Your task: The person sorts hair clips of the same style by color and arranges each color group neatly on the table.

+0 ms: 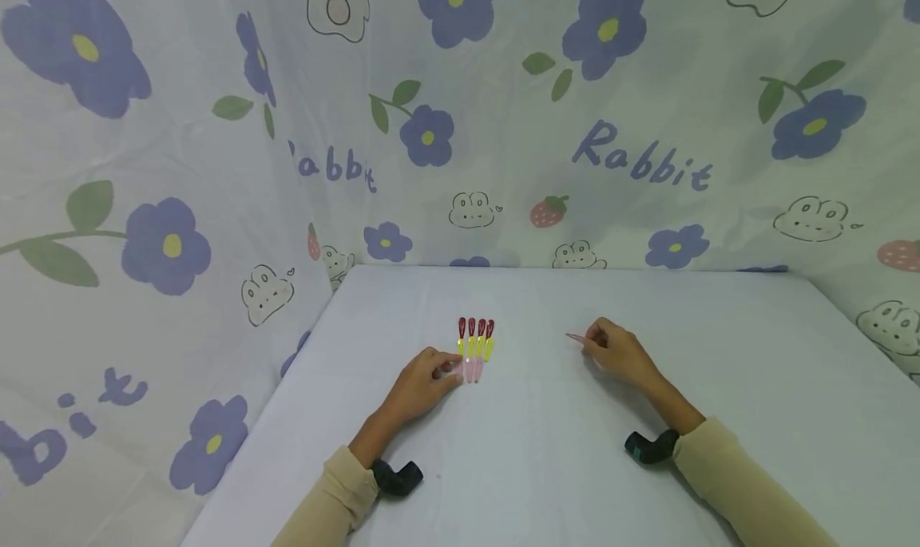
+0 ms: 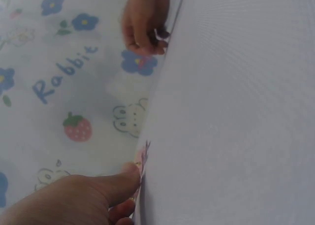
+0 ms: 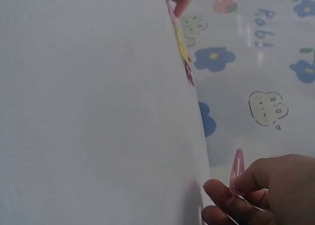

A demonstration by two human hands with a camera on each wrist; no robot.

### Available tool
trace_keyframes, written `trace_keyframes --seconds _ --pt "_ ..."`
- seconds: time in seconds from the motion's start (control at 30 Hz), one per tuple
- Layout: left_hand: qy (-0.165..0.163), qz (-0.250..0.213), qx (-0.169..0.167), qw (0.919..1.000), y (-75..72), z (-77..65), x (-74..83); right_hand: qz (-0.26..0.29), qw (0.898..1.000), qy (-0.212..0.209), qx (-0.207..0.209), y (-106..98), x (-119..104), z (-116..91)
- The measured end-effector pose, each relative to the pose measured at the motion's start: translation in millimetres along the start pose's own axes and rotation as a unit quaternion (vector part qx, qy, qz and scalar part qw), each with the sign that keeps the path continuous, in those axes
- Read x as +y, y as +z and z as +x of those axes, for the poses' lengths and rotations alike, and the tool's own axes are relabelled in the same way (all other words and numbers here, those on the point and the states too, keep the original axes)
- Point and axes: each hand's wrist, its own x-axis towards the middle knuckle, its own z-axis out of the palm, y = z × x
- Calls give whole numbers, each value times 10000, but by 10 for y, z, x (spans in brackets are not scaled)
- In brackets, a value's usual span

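On the white table, snap hair clips lie in rows: several dark red clips (image 1: 471, 326) at the far side, several yellow clips (image 1: 480, 346) below them, and pink clips (image 1: 478, 369) nearest the body. My left hand (image 1: 419, 383) is at the left end of the pink row, thumb and forefinger pinching a pink hair clip there, mostly hidden by the fingers. Off to the right, my right hand (image 1: 621, 355) holds another pink hair clip (image 3: 237, 168) between thumb and fingers, its narrow end sticking out to the left in the head view.
White cloth covers the table (image 1: 546, 451). Behind and to the left hang printed curtains (image 1: 503, 148) with flowers, rabbits and strawberries. A black wrist mount (image 1: 398, 478) sits by the left cuff, another black mount (image 1: 650, 447) by the right one.
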Motion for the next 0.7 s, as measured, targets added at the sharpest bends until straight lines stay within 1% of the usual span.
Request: trace_keyframes --seconds 0.2,0.37,0.53,0.7 --pt "9 1 0 10000 -6 2 4 227 9996 -109 91 27 -71 -33" --pt "-9 -7 4 10000 -33 13 35 440 9986 -206 193 24 -172 -53" --pt "-66 -36 -19 10000 -34 5 47 581 9980 -211 94 38 -270 -86" --pt "-106 -46 -30 9999 -29 -5 46 945 9951 -286 -85 58 -329 -109"
